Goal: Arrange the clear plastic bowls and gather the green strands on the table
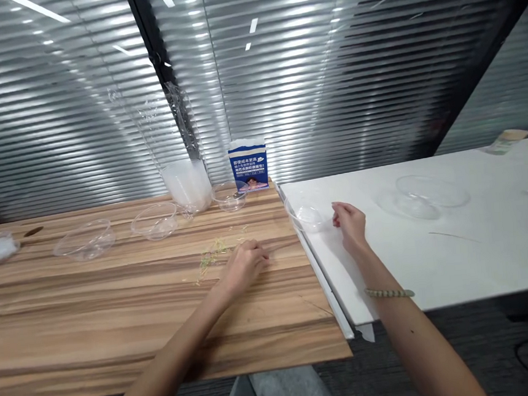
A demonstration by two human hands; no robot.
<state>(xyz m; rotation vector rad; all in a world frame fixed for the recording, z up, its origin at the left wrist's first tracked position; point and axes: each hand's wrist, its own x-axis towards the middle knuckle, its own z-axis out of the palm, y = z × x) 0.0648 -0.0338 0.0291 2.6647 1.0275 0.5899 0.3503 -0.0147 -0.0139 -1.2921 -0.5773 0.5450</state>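
My left hand [246, 265] is over the wooden tabletop, fingers pinched together; anything between them is too small to make out. Just to its left lies a loose scatter of thin green and yellowish strands [211, 256]. My right hand [351, 222], with a beaded bracelet [389, 293] farther down the arm, hovers above the white table. Its fingers are curled closed, and I cannot see what they hold, if anything. Left of these fingers, a clear plastic bowl [306, 214] stands by the white table's left edge.
More clear bowls [155, 222] line the back of the wooden table [119, 334], near a bagged white stack [188, 186] and a blue printed packet [249, 167]. On the white table [419, 277] are another clear bowl [432, 192], a thin reddish strand [452, 236] and a jar [505, 142].
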